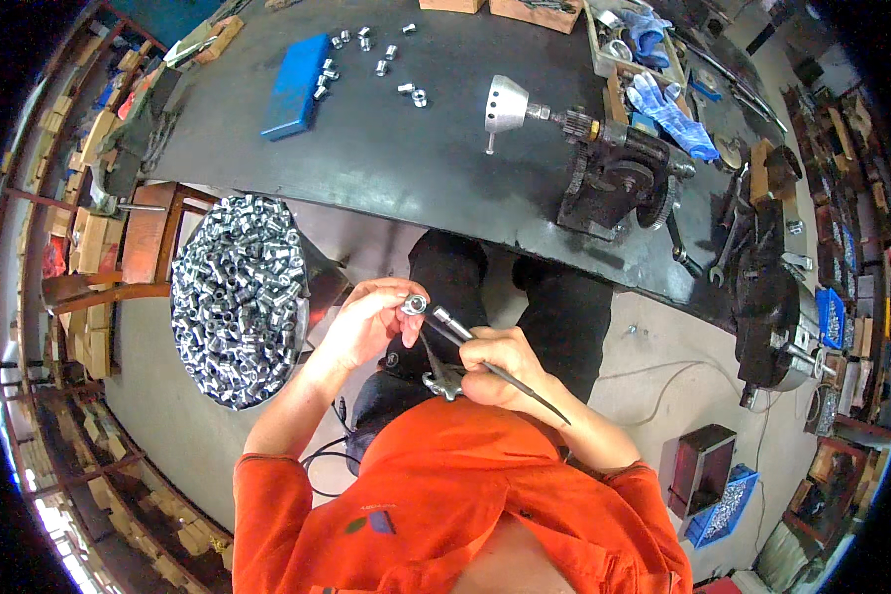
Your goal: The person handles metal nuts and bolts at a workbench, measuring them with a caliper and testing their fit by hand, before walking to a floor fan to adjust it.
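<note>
My left hand [371, 319] pinches a small shiny metal sleeve [414, 304] between thumb and fingertips, its round opening showing. Wrapped round a slim dark rod-like tool [452, 327] is my right hand [505, 364]. The tool's silver tip points at the sleeve with a small gap between them. Its thin dark tail passes out beyond my hand toward the lower right. More shiny metal [444, 386] shows at my lap beside the right hand; its kind cannot be made out. A large round container [305, 297] heaped with similar metal sleeves [238, 297] stands left of my left hand.
Ahead is a dark workbench [396, 148] with a blue block [297, 87], several loose sleeves and a geared metal device [614, 178]. Blue-patterned gloves [673, 117] lie at its right. A wooden chair [148, 238] stands left, a blue crate [725, 507] on the floor lower right.
</note>
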Demonstrator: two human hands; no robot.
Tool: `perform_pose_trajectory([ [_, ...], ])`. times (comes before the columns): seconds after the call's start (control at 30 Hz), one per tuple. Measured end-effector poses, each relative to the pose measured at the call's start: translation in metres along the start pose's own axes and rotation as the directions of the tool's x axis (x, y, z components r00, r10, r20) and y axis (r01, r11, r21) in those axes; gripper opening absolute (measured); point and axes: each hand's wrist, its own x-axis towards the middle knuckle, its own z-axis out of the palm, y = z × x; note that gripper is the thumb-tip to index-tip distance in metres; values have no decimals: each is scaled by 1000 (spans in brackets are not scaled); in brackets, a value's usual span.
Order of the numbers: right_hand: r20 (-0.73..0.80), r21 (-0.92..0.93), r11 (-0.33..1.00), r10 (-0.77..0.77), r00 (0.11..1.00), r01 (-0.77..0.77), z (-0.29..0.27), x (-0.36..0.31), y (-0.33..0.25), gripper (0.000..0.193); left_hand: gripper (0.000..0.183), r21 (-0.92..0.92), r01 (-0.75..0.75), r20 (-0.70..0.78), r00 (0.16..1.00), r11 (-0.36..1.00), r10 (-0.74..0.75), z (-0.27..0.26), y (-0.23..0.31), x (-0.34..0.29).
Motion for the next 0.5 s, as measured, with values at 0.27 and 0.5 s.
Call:
perform_pose_trajectory([
  [0.27, 74, -142, 990, 23, 997, -12, -2, 5, 1, 17, 19, 682, -30, 43, 999, 731, 1, 13, 23, -1],
  [0.5, 22, -146, 989, -23, 999, 26, 1, 1, 7, 19, 23, 662, -194, 215, 974, 724, 65, 16, 23, 6],
])
